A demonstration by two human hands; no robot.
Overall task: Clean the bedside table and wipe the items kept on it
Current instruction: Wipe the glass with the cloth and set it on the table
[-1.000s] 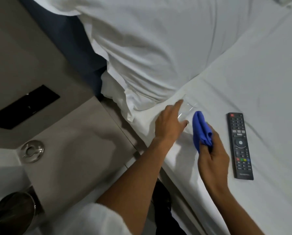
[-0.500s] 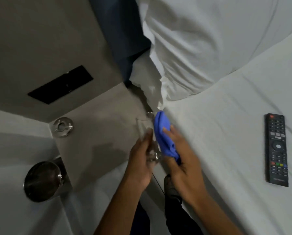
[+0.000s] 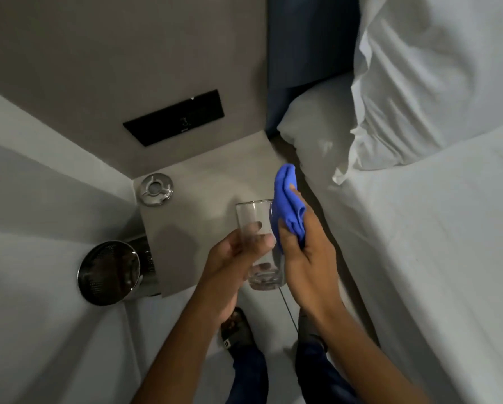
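Dim room, grey wall point(image 3: 98, 53) up top with a black panel point(image 3: 174, 121) around 11 o'clock. White bed point(image 3: 434, 258) fills 3 o'clock, pillows point(image 3: 434, 77) at 1, metal bin point(image 3: 110, 272) at 9, pale floor point(image 3: 55, 345) at 7.

Bare forearms, blue trousers point(image 3: 253, 374), dark sandals point(image 3: 237, 330).

Bedside table point(image 3: 209, 182), grey top, set in the corner between wall and bed point(image 3: 419, 243). A round metal ashtray point(image 3: 155, 189) lies on its far left corner. On the bed's white sheet rest two white pillows point(image 3: 437, 83). A steel bin point(image 3: 110, 272) stands on the floor point(image 3: 55, 345) beside the table.
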